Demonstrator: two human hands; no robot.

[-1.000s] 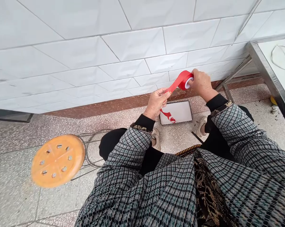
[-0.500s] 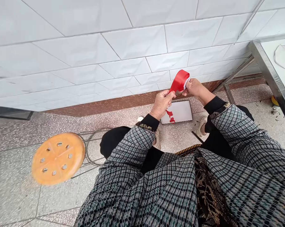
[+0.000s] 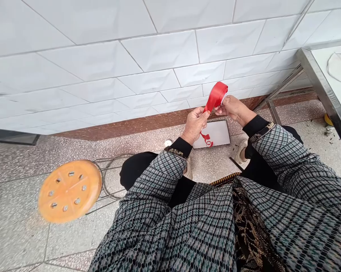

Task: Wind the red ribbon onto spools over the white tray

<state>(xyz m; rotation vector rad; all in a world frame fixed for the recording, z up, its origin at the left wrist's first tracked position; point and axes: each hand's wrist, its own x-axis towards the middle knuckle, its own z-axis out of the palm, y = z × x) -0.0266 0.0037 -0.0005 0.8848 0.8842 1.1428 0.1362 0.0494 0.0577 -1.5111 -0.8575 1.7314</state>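
Note:
My right hand [image 3: 234, 107] grips a roll of red ribbon [image 3: 218, 95] on a white core, held up in front of the tiled wall. My left hand [image 3: 196, 121] pinches the loose strip of ribbon just below the roll. The free end curls down under my left hand, over a white rectangular tray [image 3: 218, 130] that lies on the floor between my feet. Both hands are close together, nearly touching.
An orange round stool [image 3: 70, 190] with a wire frame stands at the left. A steel-edged table [image 3: 324, 88] with a thin wire loop on it is at the right. The white tiled wall is straight ahead, and the floor is speckled tile.
My right hand turned the roll and came down toward my left hand. The stretched strip between the hands got shorter and steeper. The dangling end swung a little over the tray.

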